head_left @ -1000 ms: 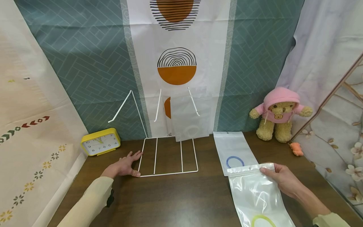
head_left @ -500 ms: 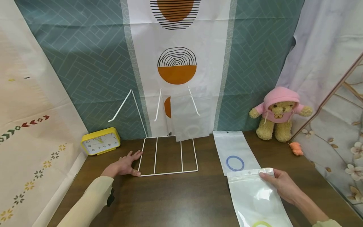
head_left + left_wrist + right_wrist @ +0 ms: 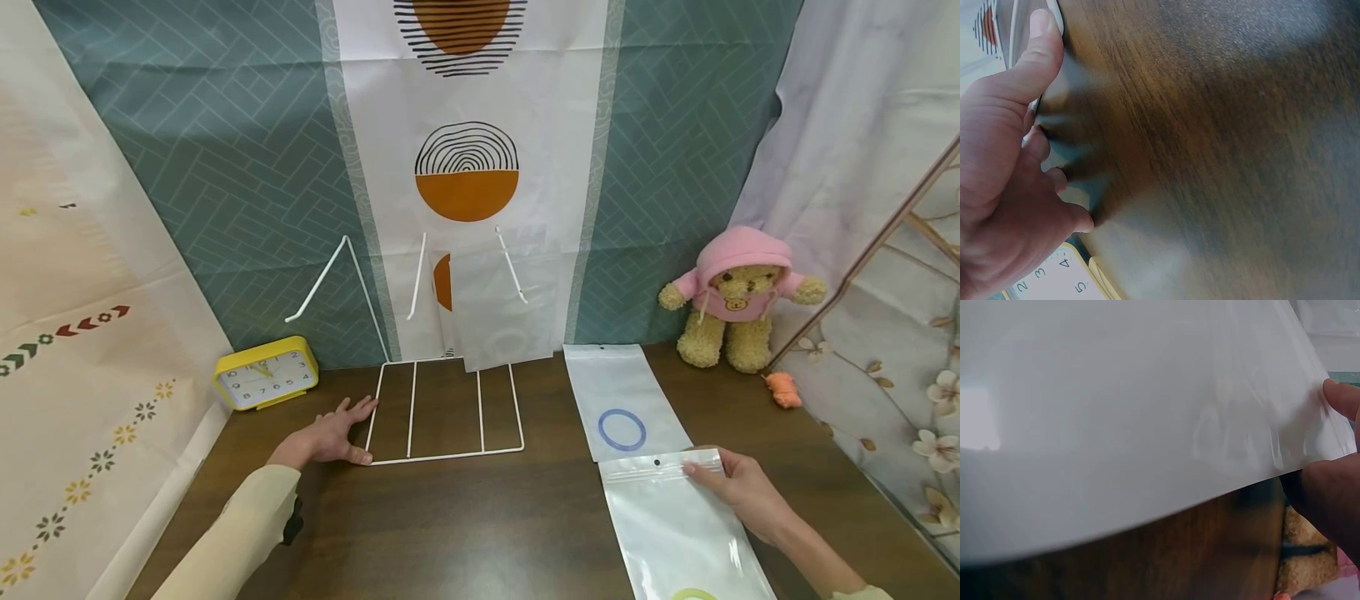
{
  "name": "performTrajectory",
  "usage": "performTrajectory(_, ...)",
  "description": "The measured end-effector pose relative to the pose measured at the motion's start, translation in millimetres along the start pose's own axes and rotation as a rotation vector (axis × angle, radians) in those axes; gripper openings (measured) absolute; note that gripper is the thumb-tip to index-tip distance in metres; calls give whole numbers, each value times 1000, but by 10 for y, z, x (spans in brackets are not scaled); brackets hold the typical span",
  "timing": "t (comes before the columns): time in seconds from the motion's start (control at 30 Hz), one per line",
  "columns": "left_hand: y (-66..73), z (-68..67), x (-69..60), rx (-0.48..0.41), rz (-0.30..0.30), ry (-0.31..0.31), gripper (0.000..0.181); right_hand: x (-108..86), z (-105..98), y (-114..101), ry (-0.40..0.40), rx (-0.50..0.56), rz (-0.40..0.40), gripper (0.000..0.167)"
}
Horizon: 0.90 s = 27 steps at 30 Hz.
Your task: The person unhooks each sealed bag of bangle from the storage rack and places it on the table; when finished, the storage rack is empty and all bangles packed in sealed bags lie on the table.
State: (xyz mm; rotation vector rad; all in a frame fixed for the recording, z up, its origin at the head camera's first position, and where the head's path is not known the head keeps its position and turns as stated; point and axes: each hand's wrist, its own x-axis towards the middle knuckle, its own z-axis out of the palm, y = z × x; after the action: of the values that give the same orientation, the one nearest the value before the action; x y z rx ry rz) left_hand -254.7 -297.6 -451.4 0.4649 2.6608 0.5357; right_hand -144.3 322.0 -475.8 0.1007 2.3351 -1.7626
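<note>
Bag (image 3: pixel 678 525), white, near right: top corner pinched in my right hand (image 3: pixel 752 498). My left hand (image 3: pixel 330 437), well apart, rests spread-fingered on the wire rack's (image 3: pixel 450 457) left side.

Held pouch (image 3: pixel 675 525): glossy white, zip-topped, yellow-green ring (image 3: pixel 693 594) showing low; upper corner pinched by the right hand (image 3: pixel 750 492).
Blue-ring pouch (image 3: pixel 618 379): white, flat, just beyond the right hand, to its left.
Wire rack (image 3: pixel 465 455): white, standing, base touched by the left hand (image 3: pixel 330 435).
Hanging pouch (image 3: pixel 487 325): translucent, at the rack's right prong, beyond and right of the left hand.
</note>
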Motion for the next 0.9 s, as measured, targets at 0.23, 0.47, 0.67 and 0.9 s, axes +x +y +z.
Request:
performTrajectory(0.23,-18,7,15,-4,-4,-4,108,0,22,32,36,-48,0,52)
performTrajectory(0.47,-15,8,16,-1,3,-2,108,-17,39,37,49,-145,-11,49)
performTrajectory(0.67,4,6,5,4,6,2,108,-20,42,31,113,-363,-55,45)
performTrajectory(0.9,3,4,-2,4,3,-7,108,-10,21,8,214,-613,-134,48)
